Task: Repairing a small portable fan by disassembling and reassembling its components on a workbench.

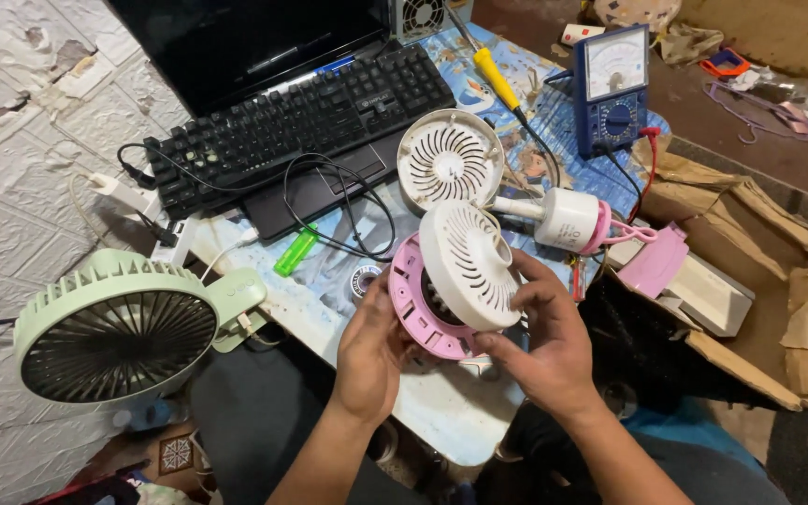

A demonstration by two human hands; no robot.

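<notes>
Together, hands tilt white fan grille upper-left.

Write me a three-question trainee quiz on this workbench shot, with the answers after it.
1. True or false: both hands grip the same fan assembly.
2. What colour is the ring behind the white fan grille?
3. Which lies nearest the blue multimeter? A) the green desk fan B) the yellow-handled screwdriver C) the green lighter

Key:
1. True: the left hand holds the pink ring, and the right hand holds the grille.
2. Pink.
3. B.
</notes>
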